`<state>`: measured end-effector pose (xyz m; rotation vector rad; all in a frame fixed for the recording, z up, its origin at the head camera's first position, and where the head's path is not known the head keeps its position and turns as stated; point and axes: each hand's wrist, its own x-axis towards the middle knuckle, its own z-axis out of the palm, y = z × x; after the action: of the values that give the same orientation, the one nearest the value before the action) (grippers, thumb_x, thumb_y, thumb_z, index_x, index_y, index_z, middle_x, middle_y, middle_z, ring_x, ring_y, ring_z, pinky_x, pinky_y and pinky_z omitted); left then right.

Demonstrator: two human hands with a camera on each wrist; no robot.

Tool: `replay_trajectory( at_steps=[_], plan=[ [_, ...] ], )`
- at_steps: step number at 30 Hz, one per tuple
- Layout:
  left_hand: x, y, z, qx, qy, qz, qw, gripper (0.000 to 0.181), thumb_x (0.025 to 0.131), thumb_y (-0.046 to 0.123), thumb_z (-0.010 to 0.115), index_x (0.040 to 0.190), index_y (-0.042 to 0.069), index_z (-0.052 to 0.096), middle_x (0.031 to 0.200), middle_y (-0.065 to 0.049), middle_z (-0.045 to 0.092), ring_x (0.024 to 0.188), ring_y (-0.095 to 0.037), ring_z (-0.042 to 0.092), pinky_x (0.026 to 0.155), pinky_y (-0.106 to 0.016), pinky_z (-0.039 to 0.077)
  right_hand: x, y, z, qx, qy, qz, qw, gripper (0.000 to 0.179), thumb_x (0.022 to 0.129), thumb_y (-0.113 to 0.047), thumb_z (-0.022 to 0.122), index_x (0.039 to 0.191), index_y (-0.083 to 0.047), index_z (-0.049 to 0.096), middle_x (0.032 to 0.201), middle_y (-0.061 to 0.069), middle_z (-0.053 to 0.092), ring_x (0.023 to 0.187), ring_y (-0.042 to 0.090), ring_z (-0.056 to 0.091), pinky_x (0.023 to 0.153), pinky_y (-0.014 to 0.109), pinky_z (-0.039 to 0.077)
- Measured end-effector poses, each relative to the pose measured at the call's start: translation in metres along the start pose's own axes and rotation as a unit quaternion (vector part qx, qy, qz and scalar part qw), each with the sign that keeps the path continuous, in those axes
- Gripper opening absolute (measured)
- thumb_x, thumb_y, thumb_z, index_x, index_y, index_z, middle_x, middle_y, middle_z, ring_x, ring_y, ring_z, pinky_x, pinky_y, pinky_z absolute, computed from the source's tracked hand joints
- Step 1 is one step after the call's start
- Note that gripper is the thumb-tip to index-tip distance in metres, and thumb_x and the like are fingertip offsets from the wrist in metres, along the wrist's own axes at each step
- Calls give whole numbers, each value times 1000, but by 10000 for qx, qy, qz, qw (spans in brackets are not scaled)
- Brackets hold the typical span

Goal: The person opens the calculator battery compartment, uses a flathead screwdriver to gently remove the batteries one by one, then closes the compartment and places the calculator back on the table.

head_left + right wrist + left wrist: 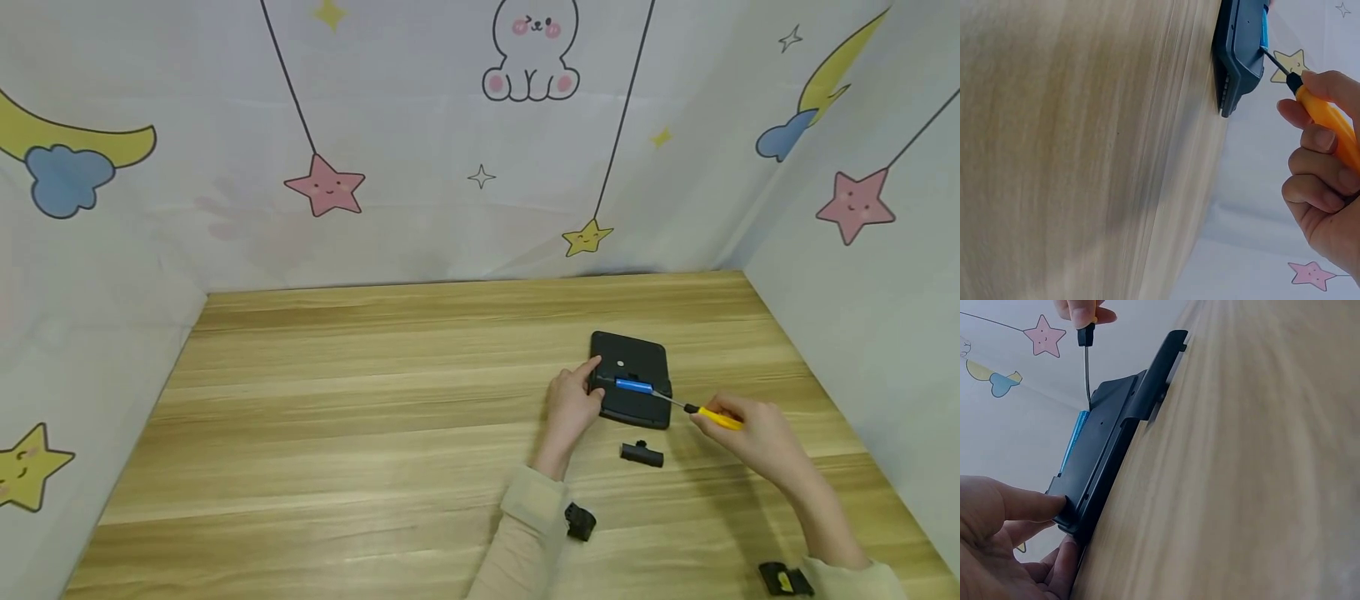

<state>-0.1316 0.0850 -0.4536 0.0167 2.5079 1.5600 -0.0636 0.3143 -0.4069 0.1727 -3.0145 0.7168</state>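
A black flat device (630, 407) lies back side up on the table, with a blue cylindrical battery (633, 386) in its slot. At its left edge my left hand (572, 407) grips it, thumb (1038, 507) on the upper face and other fingers along the side. My right hand (765, 437) holds a screwdriver (722, 417) by its yellow handle. The thin metal shaft (1087, 375) slants down to the battery's right end, its tip right at that end. Just in front of the device lies a black battery cover (642, 455), rounded with a small tab.
The wood-grain table (337, 417) extends widely to the left. A printed cloth (420, 125) with stars and moons stands behind it and along both sides. Black wrist-worn pieces show by the left sleeve (534, 500) and the right sleeve (855, 579).
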Motion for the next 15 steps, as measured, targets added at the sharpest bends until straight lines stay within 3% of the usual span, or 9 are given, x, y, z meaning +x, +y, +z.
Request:
replay_trajectory(
  at_steps=[15],
  plan=[
    [1, 0, -1, -6, -40, -16, 10000, 52, 87, 8, 66, 135, 25, 57, 75, 1, 40, 71, -14, 33, 61, -22, 23, -1, -2, 2, -202, 219, -113, 9995, 15, 88, -27, 69, 79, -15, 65, 63, -4, 55, 52, 3, 37, 49, 22, 31]
  ],
)
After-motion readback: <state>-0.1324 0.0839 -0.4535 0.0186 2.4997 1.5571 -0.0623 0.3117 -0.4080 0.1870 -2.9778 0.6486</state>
